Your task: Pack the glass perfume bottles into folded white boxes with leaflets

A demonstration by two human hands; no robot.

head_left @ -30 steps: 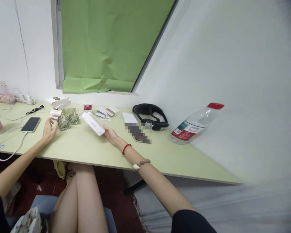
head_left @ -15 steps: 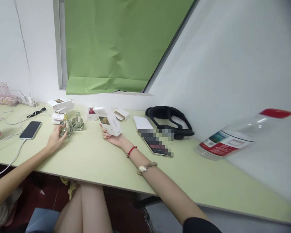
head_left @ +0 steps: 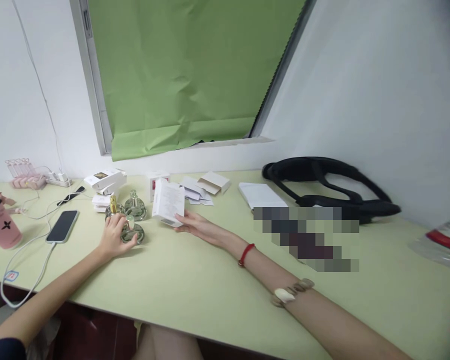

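Observation:
My left hand is closed around a round glass perfume bottle standing on the table, its thumb along the front. Right beside it are a perfume bottle with a gold neck, partly hidden behind the fingers, and another clear perfume bottle farther back. A small white box is held tilted above the table by my right hand, its printed side facing me. Behind that box, a white carton with a red picture is partly covered.
Stacked white boxes and opened cartons lie toward the wall. On the left are a phone with its cable and a pink cup. A black headset and part of a plastic bottle are at right.
The white box has turned in my right hand, from its picture side to its text side. My left hand has moved onto a front bottle. The whole view has shifted.

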